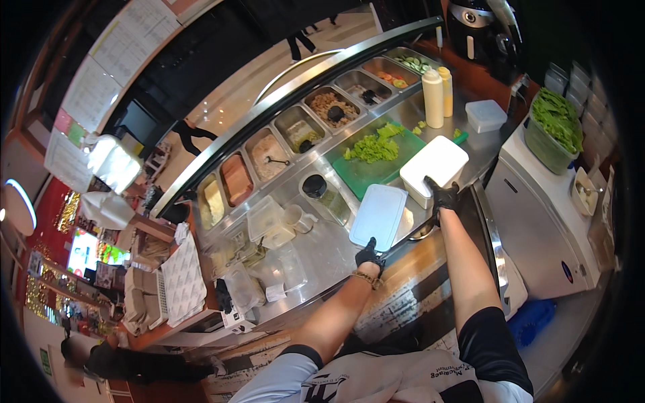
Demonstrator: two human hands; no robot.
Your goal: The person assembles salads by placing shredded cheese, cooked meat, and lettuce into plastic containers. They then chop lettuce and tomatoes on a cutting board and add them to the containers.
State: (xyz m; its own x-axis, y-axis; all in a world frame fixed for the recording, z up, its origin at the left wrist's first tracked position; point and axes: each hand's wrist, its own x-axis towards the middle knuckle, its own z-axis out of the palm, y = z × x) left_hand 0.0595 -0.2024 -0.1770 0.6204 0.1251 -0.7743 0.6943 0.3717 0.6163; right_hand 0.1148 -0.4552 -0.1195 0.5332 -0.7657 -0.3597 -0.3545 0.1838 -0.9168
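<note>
Just before the green board point(356, 177), the left hand point(369, 255) grips a pale-blue lid point(379, 213), its long axis pointing away, slightly rightward. At the board's right, the right hand point(443, 196) grips a white box point(435, 164), slanting away rightward. Beyond the board, metal pans point(287, 121) contain cucumber slices point(414, 64) and brown pieces point(324, 106).

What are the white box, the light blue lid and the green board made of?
White box: probably plastic, smooth, with rounded corners. Light blue lid: likely plastic too, satiny, with a moulded-looking rim. Green board: probably plastic, smooth, one even colour, no wood grain showing.
</note>
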